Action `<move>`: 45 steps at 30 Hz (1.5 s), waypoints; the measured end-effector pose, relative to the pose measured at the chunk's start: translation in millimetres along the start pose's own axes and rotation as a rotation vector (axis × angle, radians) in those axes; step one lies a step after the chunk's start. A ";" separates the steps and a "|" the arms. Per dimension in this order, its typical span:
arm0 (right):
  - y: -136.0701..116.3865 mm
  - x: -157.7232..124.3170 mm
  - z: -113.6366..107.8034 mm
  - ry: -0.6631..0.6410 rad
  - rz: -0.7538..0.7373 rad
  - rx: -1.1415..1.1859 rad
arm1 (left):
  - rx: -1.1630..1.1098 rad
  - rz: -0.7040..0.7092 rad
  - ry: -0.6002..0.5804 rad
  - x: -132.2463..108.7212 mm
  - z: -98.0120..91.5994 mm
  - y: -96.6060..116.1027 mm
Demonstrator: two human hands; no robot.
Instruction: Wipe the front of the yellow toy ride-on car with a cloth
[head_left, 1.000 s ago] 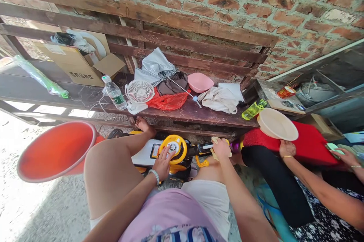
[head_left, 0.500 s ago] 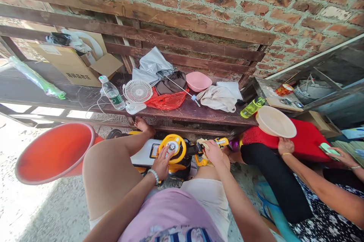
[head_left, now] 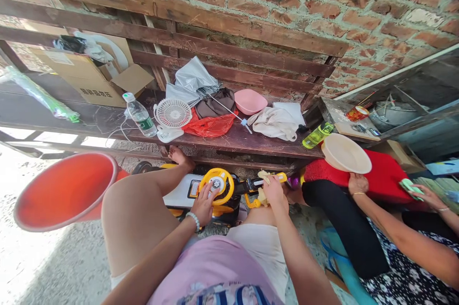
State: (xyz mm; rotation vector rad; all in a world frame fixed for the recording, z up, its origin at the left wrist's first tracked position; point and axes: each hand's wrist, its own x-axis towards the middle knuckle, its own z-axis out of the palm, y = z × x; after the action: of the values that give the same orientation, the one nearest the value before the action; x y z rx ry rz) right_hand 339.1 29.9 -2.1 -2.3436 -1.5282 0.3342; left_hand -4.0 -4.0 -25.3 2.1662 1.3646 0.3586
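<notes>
A ride-on toy car (head_left: 178, 193) with a pale seat and black and yellow parts stands between my legs. My left hand (head_left: 203, 207), a beaded bracelet at its wrist, is hooked over the rim of the yellow steering wheel (head_left: 229, 185), fingers reaching towards the hub. In my right hand (head_left: 274, 192) is a bunched pale yellow cloth (head_left: 263, 196), parts of it sticking out above and below the fingers. The cloth lies against the toy's black and yellow bar (head_left: 280, 177), right of the wheel. My palm hides where they meet.
A red bucket (head_left: 116, 171) stands at left. The dark bench (head_left: 229, 143) ahead carries a box, bottle, small fan, umbrella and pink basin (head_left: 251, 101). At right, a co-worker's hand (head_left: 357, 183) touches a cream basin (head_left: 347, 152); their other hand (head_left: 428, 196) holds a green cloth.
My right hand has shifted slightly along the bar with the cloth, and more of the cloth shows above it. My left hand stays on the wheel. The co-worker's green cloth has moved slightly.
</notes>
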 end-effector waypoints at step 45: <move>-47.6 -22.6 -27.0 -0.068 -0.298 0.016 | 0.040 -0.064 -0.099 0.3 -7.9 8.3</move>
State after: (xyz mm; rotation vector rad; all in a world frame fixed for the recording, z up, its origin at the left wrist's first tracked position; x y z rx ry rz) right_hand 299.9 23.3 41.7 -2.0702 -1.8673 0.3521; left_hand -1.6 -4.1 -14.1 2.1365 1.3929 0.1989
